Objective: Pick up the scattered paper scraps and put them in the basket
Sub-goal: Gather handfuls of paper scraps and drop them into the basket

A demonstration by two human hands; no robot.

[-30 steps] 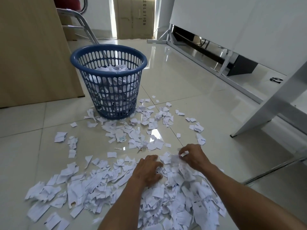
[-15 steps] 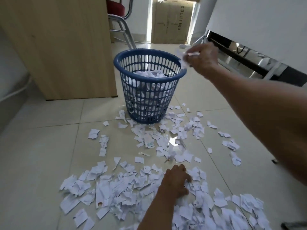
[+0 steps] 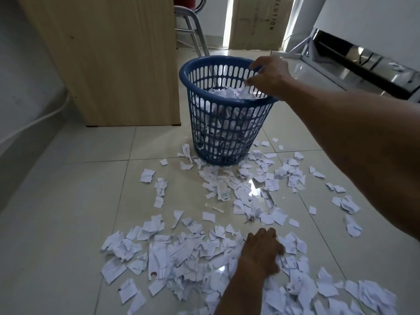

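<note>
A blue plastic basket stands on the tiled floor, filled with white paper scraps almost to the rim. My right hand hovers over its right rim with the fingers spread and pointing down into it, and I see nothing held in them. White paper scraps lie scattered across the floor from the basket's foot to the near edge of view. My left hand sits low on the thick near pile, fingers curled down into the scraps.
A light wooden cabinet stands just left of the basket. Behind it are metal chair legs and a cardboard box. A metal frame runs along the right. A white cable lies by the left wall.
My right hand rose from the floor pile with scraps, reached the basket and now has its fingers spread over it. My left hand stayed on the pile.
</note>
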